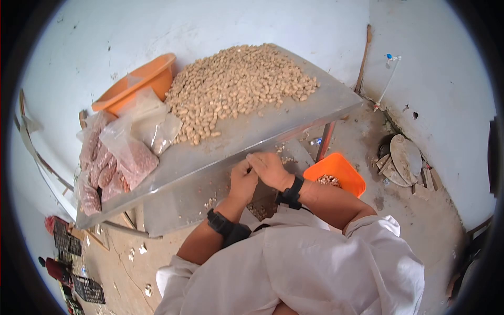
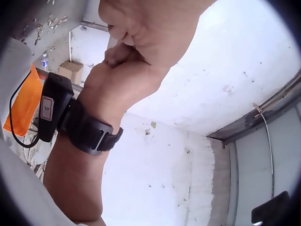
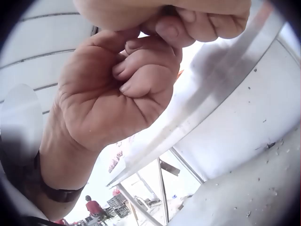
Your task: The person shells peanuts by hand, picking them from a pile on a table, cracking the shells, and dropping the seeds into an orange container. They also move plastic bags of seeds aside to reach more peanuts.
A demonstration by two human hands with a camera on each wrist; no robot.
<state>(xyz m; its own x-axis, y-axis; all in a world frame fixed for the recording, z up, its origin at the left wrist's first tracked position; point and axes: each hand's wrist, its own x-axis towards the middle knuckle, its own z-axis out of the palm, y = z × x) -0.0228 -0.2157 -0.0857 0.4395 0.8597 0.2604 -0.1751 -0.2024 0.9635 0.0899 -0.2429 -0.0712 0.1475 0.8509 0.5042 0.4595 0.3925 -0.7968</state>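
Note:
Both hands meet in front of the metal table's (image 1: 236,142) near edge, their fingertips close together. The left hand (image 1: 244,182) has its fingers curled in toward the palm, which the right wrist view shows from below. Against it lies the right hand (image 1: 269,169), thumb and fingers bent over the left fingertips. In the left wrist view the right hand (image 2: 117,87) is also curled. I cannot tell what is between the fingers. Beyond the hands, a heap of unshelled peanuts (image 1: 241,79) covers the table's far part.
Clear bags of pinkish kernels (image 1: 137,163) sit at the table's left end, beside an orange basin (image 1: 142,84). Right of the hands, on the floor, is an orange bin (image 1: 349,170) with shell pieces in it. A round board (image 1: 405,160) leans near the right wall.

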